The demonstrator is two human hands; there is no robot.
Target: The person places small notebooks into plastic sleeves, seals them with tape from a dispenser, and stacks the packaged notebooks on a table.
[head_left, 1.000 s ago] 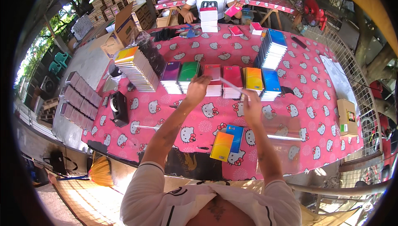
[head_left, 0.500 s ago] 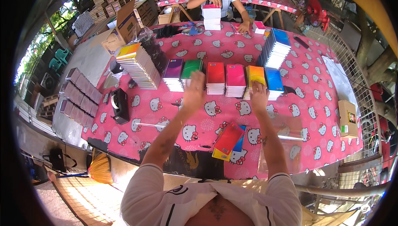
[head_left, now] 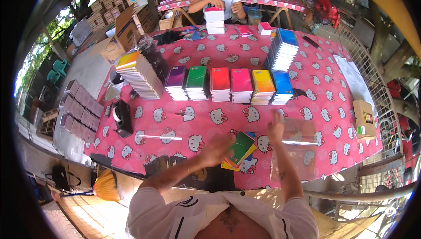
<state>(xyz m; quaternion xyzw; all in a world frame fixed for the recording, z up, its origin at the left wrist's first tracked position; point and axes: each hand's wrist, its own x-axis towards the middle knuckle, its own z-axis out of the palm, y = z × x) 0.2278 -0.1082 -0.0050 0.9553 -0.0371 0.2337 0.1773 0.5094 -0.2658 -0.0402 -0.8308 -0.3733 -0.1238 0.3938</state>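
My left hand [head_left: 218,148], smeared by motion, grips the left edge of a green spiral notebook [head_left: 242,148]. That notebook lies tilted on top of a small pile, where edges of a yellow notebook [head_left: 230,166] and a blue notebook [head_left: 251,155] show underneath. To the right of the pile, my right hand [head_left: 276,128] is over the table, its fingers too blurred to read. Beyond my hands runs a row of notebook stacks: purple [head_left: 176,77], green [head_left: 197,77], red [head_left: 220,79], pink [head_left: 241,80], yellow [head_left: 262,82] and blue [head_left: 283,83].
Taller notebook stacks stand at left [head_left: 139,76] and back right [head_left: 283,50]. A black tape dispenser [head_left: 122,118] sits at left, clear plastic sleeves [head_left: 293,151] at right. Across the pink patterned tablecloth [head_left: 206,116], a person [head_left: 217,2] handles a white stack [head_left: 215,22].
Both hands have drawn back from the row toward me. A green notebook now tops the small pile, where red showed before. The person opposite has lifted a hand off the table.
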